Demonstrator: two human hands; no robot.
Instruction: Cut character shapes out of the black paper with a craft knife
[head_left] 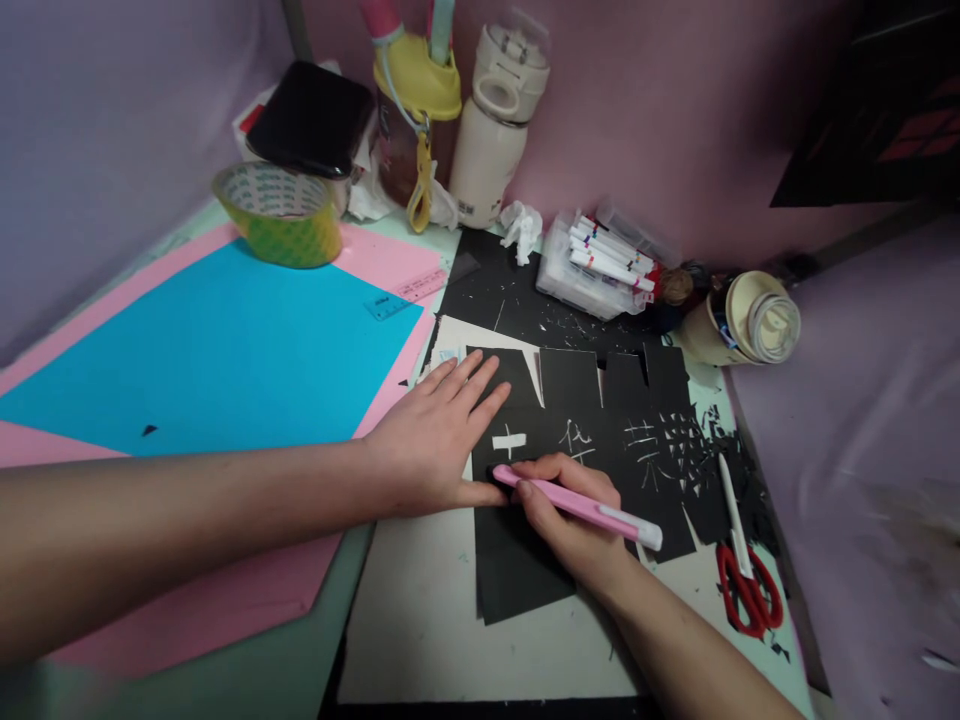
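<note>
My left hand [442, 435] lies flat with fingers spread, pressing on the left part of the black paper [525, 570]. In my right hand [574, 510] is a slim pink craft knife [574, 500], its front end down at the paper beside my left thumb. Just above that tip, a white plus-shaped cut-out [510, 441] shows in the black sheet. Further right, the paper carries thin white character-like lines [576, 435] and a cluster of small triangular cuts [682, 455]. A pale board [420, 610] lies underneath. The knife's blade is too small to make out.
Red-handled scissors [750, 600] and a white pen-like tool [733, 510] lie at the right among black scraps. Blue paper [247, 350] rests on pink paper [247, 630] at left, with a tape roll [292, 230] on it. Bottles [491, 150] and a marker box [577, 270] stand behind.
</note>
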